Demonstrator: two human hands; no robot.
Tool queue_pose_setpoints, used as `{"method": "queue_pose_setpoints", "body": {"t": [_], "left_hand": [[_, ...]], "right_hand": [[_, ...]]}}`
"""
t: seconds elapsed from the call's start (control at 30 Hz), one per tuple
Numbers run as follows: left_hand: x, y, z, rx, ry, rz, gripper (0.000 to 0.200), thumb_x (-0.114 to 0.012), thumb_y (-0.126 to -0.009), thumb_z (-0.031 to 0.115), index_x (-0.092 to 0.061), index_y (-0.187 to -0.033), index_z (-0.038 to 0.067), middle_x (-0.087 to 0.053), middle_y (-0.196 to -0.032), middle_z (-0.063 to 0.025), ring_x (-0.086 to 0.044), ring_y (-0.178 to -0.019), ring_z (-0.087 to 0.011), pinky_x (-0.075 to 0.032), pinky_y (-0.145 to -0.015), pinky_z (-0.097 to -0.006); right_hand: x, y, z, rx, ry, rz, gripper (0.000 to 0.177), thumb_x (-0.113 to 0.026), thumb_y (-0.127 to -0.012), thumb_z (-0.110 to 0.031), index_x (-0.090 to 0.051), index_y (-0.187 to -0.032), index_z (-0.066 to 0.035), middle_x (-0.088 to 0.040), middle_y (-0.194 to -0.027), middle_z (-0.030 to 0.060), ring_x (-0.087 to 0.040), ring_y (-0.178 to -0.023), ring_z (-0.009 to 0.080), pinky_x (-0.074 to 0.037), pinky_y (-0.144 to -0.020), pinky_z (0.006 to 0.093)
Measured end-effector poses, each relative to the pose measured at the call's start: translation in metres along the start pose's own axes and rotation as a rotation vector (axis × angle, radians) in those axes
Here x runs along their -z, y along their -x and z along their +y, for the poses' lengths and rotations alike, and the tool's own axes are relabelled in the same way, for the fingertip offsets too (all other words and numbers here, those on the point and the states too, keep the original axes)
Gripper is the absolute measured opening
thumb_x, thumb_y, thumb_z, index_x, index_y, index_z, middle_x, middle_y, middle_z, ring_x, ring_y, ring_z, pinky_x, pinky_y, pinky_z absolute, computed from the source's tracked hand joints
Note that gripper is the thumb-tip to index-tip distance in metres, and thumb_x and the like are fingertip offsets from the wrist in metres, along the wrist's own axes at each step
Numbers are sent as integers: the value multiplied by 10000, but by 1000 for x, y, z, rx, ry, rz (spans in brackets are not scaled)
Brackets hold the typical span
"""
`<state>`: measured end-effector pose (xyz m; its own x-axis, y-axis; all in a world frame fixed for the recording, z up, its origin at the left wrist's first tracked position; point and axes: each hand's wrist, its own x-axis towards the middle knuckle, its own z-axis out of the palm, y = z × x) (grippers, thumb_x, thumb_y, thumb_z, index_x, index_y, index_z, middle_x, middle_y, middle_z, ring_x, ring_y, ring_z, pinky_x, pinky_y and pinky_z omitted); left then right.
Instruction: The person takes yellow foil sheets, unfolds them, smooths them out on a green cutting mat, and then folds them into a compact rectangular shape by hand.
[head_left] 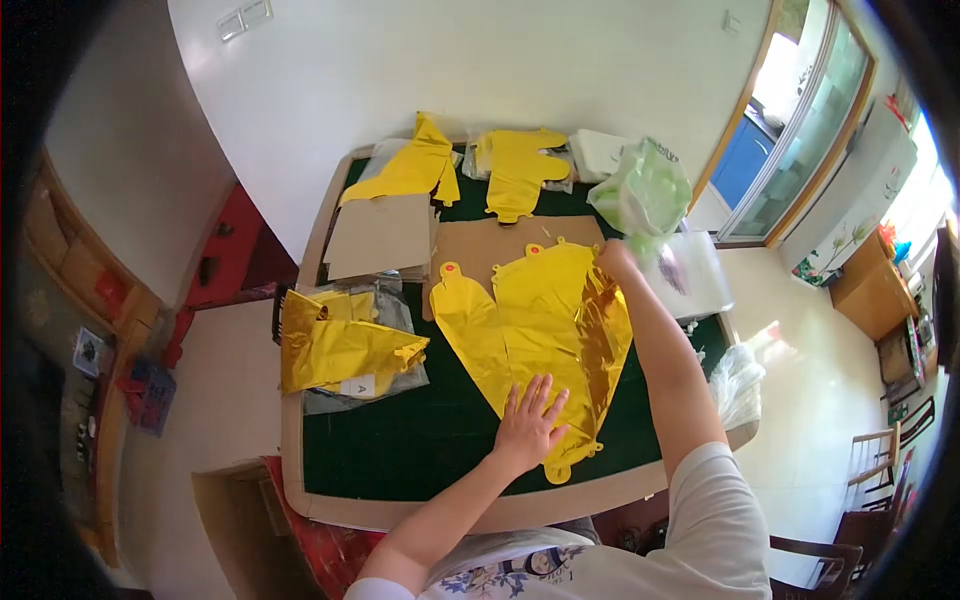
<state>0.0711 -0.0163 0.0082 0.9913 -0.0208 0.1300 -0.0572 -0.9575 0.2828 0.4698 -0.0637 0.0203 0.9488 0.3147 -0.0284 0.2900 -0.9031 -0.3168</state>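
Note:
A large gold foil piece [535, 330] with small tabs and red dots lies spread on the green-topped table [350, 450], its upper part over a brown cardboard sheet [470, 245]. My left hand [528, 428] rests flat on the lower part of the foil, fingers spread. My right hand [615, 258] is at the foil's upper right corner, its fingers closed there; what they grip is too small to make out clearly.
Folded gold foil [360, 350] on a clear bag lies at left, below stacked cardboard [378, 235]. More gold foil [525, 165] lies along the back. A green-white bag [645, 190], clear sleeves [690, 275] and crumpled plastic [735, 385] sit at right.

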Motion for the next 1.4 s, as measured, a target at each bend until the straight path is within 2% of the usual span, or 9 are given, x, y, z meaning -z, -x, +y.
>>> {"method": "queue_pose_setpoints", "body": {"t": [0.13,0.23,0.33,0.63,0.83,1.0,1.1,1.27,1.4], "left_hand": [[3,-1,1,0,8,8,592,-455,-946,458,-338,-1451,173,-231,-1525,-166,-206,-1420,-317,-150,-1129,-555],[1,-1,-1,-16,28,49,592,-478,-937,448,-356,-1439,158,-255,-1505,-187,-227,-1405,-338,-177,-1114,-566],[-1,-1,-2,-14,27,37,600,-478,-936,451,-345,-1445,163,-253,-1506,-183,-225,-1407,-334,-173,-1116,-565],[-1,0,1,-8,35,7,608,-479,-934,456,-340,-1448,163,-241,-1511,-176,-204,-1417,-324,-162,-1122,-564],[-3,0,-2,-16,30,27,610,-483,-932,458,-340,-1446,161,-244,-1510,-174,-203,-1416,-328,-164,-1121,-568],[-4,1,-1,-17,31,53,612,-500,-926,453,-348,-1439,158,-250,-1506,-177,-208,-1414,-329,-182,-1112,-575],[-3,1,-1,-15,31,68,611,-512,-919,445,-357,-1434,157,-256,-1503,-177,-212,-1413,-326,-197,-1104,-578],[-3,3,0,4,66,65,598,-517,-914,424,-368,-1428,158,-255,-1509,-172,-211,-1415,-318,-187,-1110,-565],[-7,0,-1,18,81,65,586,-512,-917,420,-380,-1423,156,-249,-1515,-170,-204,-1419,-314,-174,-1116,-555]], "right_hand": [[21,4,-17,-41,154,-191,570,-747,-707,-295,-580,-1203,-69,-605,-1213,164,-584,-1112,322,-497,-907,432],[15,-13,-17,-21,110,-241,582,-752,-684,-283,-590,-1190,-45,-617,-1185,192,-600,-1091,322,-509,-891,418],[-8,-34,-14,81,38,-113,437,-799,-610,-260,-696,-944,1,-687,-972,189,-664,-897,330,-532,-769,390],[20,-13,-45,190,20,-241,430,-738,-674,-205,-644,-1013,41,-662,-1033,224,-641,-956,363,-524,-807,412],[52,-1,-58,171,-352,-258,523,-803,-636,-158,-561,-1071,4,-642,-933,180,-652,-841,314,-526,-719,377],[37,17,-26,90,-68,111,595,-723,-738,-174,-470,-1258,-33,-575,-1163,220,-541,-1107,378,-439,-937,435],[34,51,-23,310,-100,400,530,-673,-772,-132,-481,-1258,-45,-546,-1201,208,-509,-1125,390,-431,-936,439],[17,177,-12,637,-196,395,327,-610,-811,-87,-581,-1135,-50,-545,-1212,178,-502,-1117,377,-410,-960,439],[-5,227,20,619,-173,327,263,-579,-852,-84,-618,-1109,-41,-555,-1230,180,-509,-1139,367,-402,-989,436]]}}
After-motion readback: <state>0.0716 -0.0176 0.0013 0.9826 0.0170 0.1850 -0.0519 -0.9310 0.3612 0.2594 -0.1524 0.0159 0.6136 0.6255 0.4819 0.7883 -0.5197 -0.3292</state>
